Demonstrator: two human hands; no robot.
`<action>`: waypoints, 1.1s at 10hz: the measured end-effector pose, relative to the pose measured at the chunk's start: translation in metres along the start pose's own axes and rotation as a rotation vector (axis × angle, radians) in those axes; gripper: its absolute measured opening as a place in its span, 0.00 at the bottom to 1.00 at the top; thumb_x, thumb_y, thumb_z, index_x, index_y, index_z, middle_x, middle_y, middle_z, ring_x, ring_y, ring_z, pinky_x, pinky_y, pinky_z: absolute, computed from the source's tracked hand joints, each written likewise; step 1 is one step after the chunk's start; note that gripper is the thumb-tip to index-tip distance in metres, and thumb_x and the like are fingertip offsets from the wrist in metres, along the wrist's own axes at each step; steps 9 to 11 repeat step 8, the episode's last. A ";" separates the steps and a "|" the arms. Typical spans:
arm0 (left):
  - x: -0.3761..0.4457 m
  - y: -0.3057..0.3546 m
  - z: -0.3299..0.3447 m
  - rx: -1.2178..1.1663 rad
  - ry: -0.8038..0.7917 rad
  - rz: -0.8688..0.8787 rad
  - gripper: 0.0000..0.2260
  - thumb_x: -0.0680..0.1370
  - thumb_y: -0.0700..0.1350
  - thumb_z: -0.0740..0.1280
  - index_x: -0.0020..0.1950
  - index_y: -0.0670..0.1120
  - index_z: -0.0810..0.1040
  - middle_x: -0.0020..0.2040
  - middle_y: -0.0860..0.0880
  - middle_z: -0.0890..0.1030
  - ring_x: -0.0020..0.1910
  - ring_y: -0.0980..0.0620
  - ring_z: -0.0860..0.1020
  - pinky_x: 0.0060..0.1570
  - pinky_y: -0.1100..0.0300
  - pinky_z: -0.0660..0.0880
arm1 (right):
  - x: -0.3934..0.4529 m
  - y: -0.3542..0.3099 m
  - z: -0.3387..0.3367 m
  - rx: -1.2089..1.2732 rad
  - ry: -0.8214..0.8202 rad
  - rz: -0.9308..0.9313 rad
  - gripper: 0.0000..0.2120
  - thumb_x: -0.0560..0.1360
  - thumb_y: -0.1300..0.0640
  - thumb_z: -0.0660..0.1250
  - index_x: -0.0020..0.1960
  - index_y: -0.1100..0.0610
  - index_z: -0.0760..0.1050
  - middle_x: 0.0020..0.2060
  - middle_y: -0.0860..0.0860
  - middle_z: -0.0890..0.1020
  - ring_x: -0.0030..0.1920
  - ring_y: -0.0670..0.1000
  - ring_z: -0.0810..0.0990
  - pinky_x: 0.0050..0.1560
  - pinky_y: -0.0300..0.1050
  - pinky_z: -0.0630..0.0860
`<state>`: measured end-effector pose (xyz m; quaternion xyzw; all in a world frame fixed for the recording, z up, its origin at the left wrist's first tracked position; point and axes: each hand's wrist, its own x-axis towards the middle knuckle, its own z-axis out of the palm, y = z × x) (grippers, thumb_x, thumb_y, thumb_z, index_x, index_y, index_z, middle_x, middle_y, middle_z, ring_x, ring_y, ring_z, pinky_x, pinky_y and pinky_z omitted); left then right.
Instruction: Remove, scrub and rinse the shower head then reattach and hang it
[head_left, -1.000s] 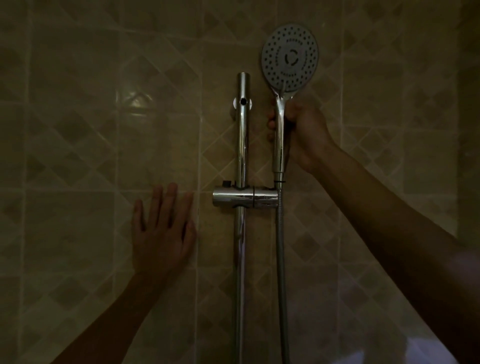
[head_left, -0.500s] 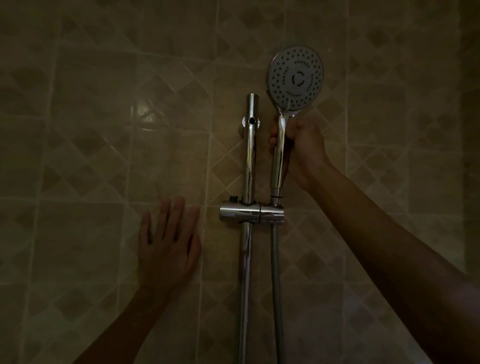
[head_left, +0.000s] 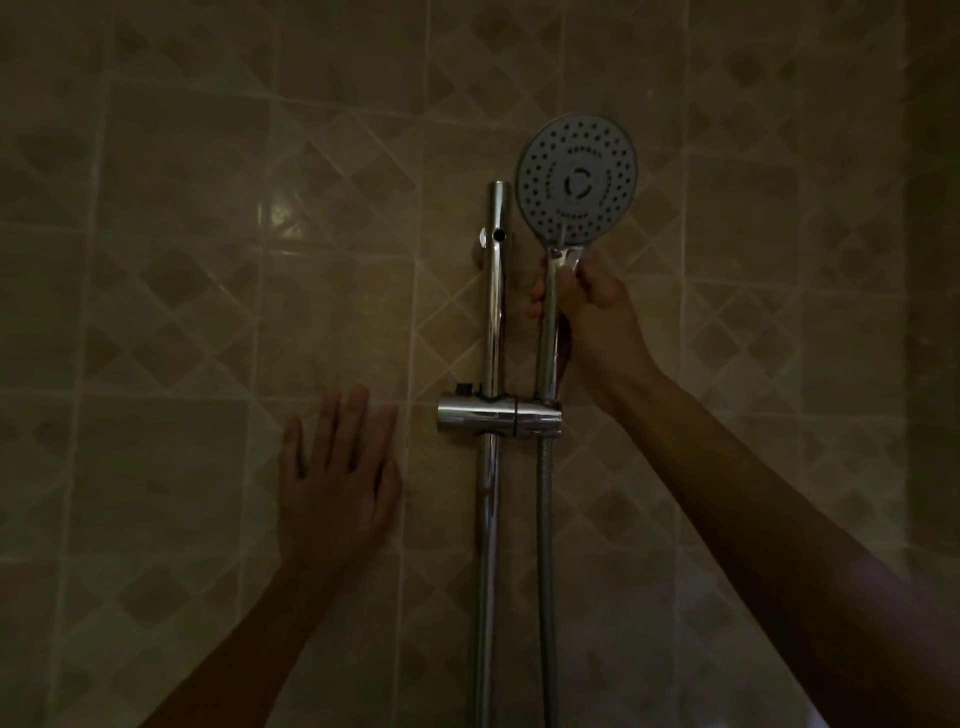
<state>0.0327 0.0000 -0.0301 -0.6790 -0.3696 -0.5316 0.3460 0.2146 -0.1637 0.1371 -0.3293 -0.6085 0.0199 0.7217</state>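
The shower head, a round grey face with many nozzles on a chrome handle, stands upright with the foot of its handle in the chrome holder on the vertical slide rail. My right hand grips the handle just below the round face. A metal hose hangs straight down from under the holder. My left hand rests flat on the tiled wall to the left of the rail, fingers straight and spread.
The tiled wall fills the view, dimly lit, with a diamond pattern. The rail's upper wall bracket sits near its top end. A darker wall edge runs down the far right.
The handle has come down from above the holder and now sits in it. The view has tilted up, so everything appears lower. My left hand stays flat on the wall.
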 end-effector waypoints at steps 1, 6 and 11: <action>0.000 -0.001 0.000 -0.009 -0.013 0.007 0.27 0.78 0.53 0.57 0.76 0.51 0.56 0.78 0.46 0.56 0.77 0.44 0.54 0.72 0.38 0.53 | -0.002 -0.001 0.002 -0.065 0.033 -0.018 0.08 0.82 0.58 0.58 0.54 0.61 0.73 0.39 0.50 0.80 0.36 0.43 0.80 0.40 0.37 0.78; 0.007 -0.007 -0.037 -0.093 -0.320 0.026 0.27 0.79 0.57 0.50 0.77 0.50 0.53 0.78 0.45 0.52 0.77 0.45 0.50 0.72 0.38 0.52 | -0.021 0.000 -0.006 -0.417 0.001 0.130 0.14 0.82 0.49 0.59 0.52 0.59 0.77 0.43 0.52 0.83 0.44 0.48 0.80 0.49 0.49 0.77; 0.040 -0.015 -0.090 -0.253 -0.703 -0.043 0.27 0.76 0.56 0.54 0.75 0.50 0.61 0.78 0.48 0.54 0.76 0.44 0.56 0.69 0.40 0.62 | -0.041 -0.023 -0.020 -0.846 -0.199 0.371 0.16 0.80 0.48 0.62 0.41 0.58 0.76 0.43 0.57 0.78 0.45 0.54 0.76 0.41 0.43 0.70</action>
